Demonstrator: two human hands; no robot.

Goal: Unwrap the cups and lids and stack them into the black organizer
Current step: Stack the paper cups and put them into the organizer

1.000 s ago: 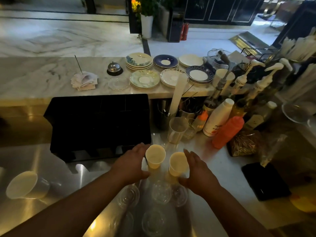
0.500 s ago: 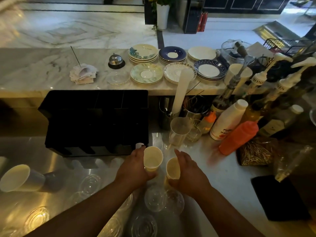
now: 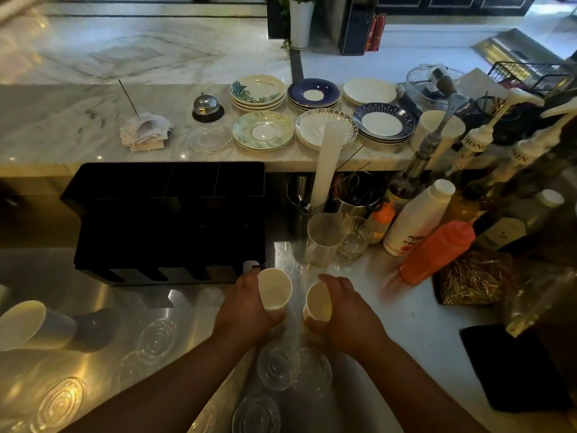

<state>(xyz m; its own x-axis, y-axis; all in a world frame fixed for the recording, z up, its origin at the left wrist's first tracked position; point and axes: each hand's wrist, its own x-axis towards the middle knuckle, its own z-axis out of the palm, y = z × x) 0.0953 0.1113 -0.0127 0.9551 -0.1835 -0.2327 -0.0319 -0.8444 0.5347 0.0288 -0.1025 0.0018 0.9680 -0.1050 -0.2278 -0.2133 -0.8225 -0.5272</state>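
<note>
Left hand (image 3: 246, 303): mine, bare; no glove, no ring that I can see.
Right hand (image 3: 346, 314): mine, bare; no glove, fingers plain.
Left forearm (image 3: 162, 392): bare along all its visible length; no sleeve or cuff showing.
Right forearm (image 3: 418, 389): bare likewise, up to the bottom edge of the view.
Wrists: unadorned, no watch or band visible.
Nails: too dim to tell.
</note>
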